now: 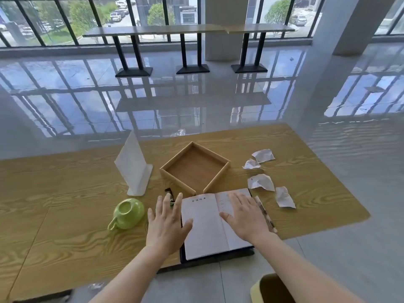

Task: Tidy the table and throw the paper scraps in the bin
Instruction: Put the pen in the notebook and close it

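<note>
- The left hand (167,224) is flat with fingers spread, grasping nothing, at the left edge of the open white-paged notebook (209,224) in the lower centre.
- The right hand (246,215) lies flat on the right page, also released.
- Four crumpled white paper scraps (261,182) lie on the wooden table (65,215), right of centre.
- One yellow bin (271,289) shows at the lower right.

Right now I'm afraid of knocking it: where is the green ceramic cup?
The green ceramic cup lies tipped on the wooden table, left of the left hand, below the white sign stand.

2 bare forearms, no sleeves
</note>
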`<state>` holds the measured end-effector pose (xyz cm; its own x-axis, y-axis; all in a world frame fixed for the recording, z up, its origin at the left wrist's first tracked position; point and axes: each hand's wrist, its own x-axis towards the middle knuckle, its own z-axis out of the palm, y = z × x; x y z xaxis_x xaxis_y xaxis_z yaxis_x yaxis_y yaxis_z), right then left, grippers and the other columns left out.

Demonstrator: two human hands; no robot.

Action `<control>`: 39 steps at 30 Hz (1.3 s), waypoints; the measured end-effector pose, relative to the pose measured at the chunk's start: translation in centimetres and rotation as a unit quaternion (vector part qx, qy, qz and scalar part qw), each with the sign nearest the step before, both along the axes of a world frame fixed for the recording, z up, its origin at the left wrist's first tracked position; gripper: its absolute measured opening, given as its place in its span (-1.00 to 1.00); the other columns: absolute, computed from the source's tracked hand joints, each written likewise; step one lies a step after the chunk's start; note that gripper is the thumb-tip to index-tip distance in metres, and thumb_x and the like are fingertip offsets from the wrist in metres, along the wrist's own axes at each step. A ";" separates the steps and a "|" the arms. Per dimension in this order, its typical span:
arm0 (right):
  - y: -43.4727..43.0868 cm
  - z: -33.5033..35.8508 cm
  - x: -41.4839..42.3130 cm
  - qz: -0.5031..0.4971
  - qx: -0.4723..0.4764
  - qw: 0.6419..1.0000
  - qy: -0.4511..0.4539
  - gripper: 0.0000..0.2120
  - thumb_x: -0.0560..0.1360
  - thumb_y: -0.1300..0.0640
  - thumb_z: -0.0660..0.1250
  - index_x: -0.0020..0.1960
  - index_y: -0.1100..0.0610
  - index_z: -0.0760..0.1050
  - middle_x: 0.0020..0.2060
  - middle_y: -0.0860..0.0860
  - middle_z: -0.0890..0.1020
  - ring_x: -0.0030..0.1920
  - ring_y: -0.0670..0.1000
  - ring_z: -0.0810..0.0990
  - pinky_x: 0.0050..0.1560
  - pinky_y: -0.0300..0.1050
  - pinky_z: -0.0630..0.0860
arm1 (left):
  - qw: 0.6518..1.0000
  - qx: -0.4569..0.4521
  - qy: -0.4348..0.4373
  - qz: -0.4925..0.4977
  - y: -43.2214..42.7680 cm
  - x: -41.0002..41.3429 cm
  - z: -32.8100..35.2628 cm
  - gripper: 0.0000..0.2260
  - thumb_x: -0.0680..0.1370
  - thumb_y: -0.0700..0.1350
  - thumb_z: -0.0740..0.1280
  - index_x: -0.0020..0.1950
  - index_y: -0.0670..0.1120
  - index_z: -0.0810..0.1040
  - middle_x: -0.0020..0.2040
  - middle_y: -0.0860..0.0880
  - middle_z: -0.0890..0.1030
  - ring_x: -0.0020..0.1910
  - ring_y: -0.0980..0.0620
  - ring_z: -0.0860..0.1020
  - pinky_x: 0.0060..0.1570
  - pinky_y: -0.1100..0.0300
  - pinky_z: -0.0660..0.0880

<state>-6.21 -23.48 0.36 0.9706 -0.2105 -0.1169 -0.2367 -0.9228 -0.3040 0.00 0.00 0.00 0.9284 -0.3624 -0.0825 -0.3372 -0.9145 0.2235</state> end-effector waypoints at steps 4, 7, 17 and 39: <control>-1.0 -1.7 -1.5 -0.037 0.022 0.999 0.021 -0.36 0.55 -0.21 0.24 0.49 0.11 0.22 0.44 0.05 0.35 0.43 0.10 0.29 0.43 -0.01 0.28 | 0.999 -0.020 0.039 0.013 -0.3 -1.5 -2.2 -0.34 0.54 0.23 0.13 0.56 0.06 -0.02 0.53 -0.10 0.11 0.52 -0.12 0.07 0.40 -0.08 0.27; -1.7 -3.2 -2.4 -0.065 0.043 0.996 0.034 -0.45 0.53 -0.15 0.30 0.42 0.08 0.29 0.36 0.02 0.42 0.32 0.07 0.35 0.26 -0.05 0.41 | 0.991 -0.063 0.105 0.050 -0.9 -2.4 -3.7 -0.40 0.54 0.16 0.20 0.53 0.01 0.14 0.40 -0.08 0.28 0.36 -0.10 0.26 0.25 0.04 0.39; -3.6 -6.6 -3.5 -0.114 0.061 0.987 0.092 -0.42 0.52 -0.11 0.34 0.44 0.10 0.27 0.40 0.06 0.34 0.38 0.12 0.29 0.34 0.00 0.34 | 0.903 -0.185 0.277 0.271 -2.6 -2.1 -5.9 -0.49 0.51 -0.02 0.30 0.43 -0.15 0.32 0.35 -0.21 0.37 0.29 -0.21 0.39 0.26 -0.10 0.40; -3.6 -8.9 -3.9 -0.179 0.051 0.980 0.074 -0.34 0.42 -0.04 0.46 0.45 0.02 0.32 0.42 0.08 0.30 0.37 0.14 0.27 0.38 0.01 0.30 | 0.802 -0.355 0.289 0.384 -1.2 -0.8 -6.8 -0.62 0.47 -0.17 0.47 0.24 -0.16 0.47 0.12 -0.13 0.59 0.06 -0.13 0.57 0.09 -0.08 0.54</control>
